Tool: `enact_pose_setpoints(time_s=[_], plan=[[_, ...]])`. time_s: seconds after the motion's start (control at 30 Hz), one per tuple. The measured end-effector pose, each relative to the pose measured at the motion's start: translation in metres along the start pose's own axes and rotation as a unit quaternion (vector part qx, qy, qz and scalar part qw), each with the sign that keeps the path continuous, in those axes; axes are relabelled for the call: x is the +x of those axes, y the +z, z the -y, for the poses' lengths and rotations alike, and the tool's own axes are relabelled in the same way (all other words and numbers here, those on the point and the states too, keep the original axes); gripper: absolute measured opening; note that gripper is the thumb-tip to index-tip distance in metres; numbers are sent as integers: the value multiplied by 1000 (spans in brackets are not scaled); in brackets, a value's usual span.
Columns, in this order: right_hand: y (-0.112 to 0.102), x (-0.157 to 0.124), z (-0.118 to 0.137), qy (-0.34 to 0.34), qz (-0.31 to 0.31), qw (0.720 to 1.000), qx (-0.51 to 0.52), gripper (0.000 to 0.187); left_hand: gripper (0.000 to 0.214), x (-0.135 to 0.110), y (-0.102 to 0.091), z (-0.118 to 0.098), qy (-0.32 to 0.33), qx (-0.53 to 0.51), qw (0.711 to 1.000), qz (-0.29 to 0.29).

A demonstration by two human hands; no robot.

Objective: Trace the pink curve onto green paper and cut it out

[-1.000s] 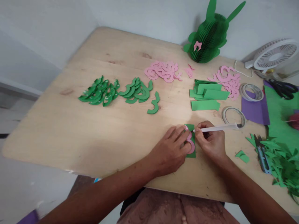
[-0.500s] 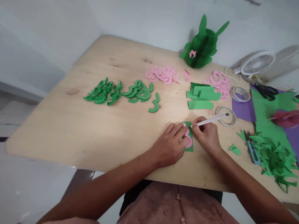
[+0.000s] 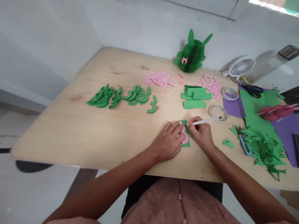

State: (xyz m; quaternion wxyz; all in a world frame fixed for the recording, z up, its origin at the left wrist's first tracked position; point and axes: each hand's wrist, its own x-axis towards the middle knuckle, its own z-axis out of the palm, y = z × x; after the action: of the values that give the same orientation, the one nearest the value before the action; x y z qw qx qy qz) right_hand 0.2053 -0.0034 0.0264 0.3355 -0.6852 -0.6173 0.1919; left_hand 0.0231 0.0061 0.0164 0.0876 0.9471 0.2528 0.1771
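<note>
My left hand lies with its fingers spread, pressing a pink curved paper cutout onto a small green paper rectangle. My fingers cover part of the pink shape. In my right hand a white pen is pinched, its tip at the edge of the pink cutout. Cut green curved pieces lie in a group beyond my left hand, with one single green curved piece nearer. Green paper strips are stacked beyond the pen.
Pink cutouts lie at the back, before a green paper honeycomb figure. To the right are tape rolls, a white fan, black scissors, blue snips and a heap of green scraps.
The camera view has shifted, so the table and its things appear further left. My left hand still presses the pink cutout, and the pen tip stays near its edge.
</note>
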Motion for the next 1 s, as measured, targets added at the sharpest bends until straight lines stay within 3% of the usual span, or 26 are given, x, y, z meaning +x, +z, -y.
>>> enact_pose_setpoints(time_s=[0.27, 1.0], plan=[[3, -1, 1, -10, -35, 999, -10, 12, 43, -1, 5, -1, -13, 1, 1000, -5], [3, -3, 0, -4, -43, 999, -23, 13, 42, 0, 5, 0, -5, 2, 1000, -1]])
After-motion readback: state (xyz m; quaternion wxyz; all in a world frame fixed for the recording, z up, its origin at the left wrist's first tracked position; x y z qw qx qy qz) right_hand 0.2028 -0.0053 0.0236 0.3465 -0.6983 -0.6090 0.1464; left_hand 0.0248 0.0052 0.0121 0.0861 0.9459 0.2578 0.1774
